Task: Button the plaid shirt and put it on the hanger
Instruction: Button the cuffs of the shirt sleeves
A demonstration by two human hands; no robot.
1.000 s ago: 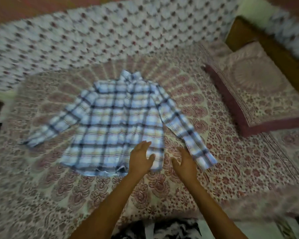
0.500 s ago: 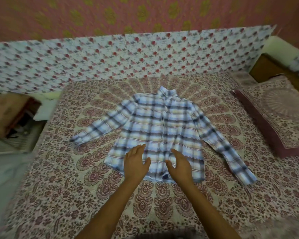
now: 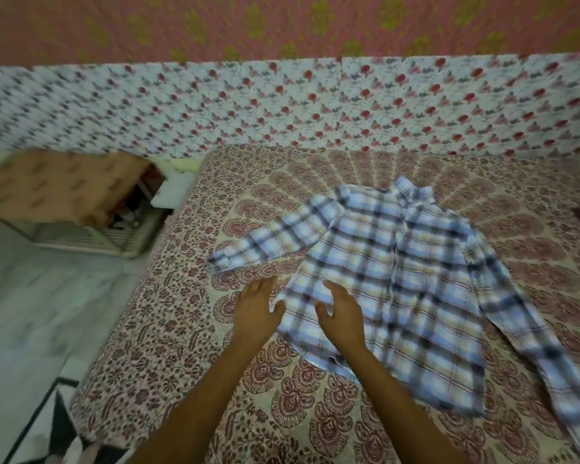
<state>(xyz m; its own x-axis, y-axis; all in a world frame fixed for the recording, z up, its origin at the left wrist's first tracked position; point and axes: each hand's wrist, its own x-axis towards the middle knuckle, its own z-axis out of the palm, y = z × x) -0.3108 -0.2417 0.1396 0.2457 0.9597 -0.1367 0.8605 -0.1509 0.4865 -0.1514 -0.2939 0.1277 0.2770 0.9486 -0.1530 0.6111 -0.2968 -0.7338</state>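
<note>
Where right hand (image 3: 340, 318) spreads, plaid shirt (image 3: 402, 276) lies beneath.

**Materials and Surface Finish**

The plaid shirt (image 3: 399, 289) is thin woven cloth, matt and softly creased. The bedspread (image 3: 181, 329) under it is printed cloth, also matt. The floral panel (image 3: 282, 105) along the wall is a printed sheet, either cloth or paper. The crate (image 3: 91, 237) appears to be pale slatted plastic, and a tan cloth (image 3: 57, 192) is draped over it. The floor (image 3: 41, 313) is smooth, pale and faintly glossy.
</note>
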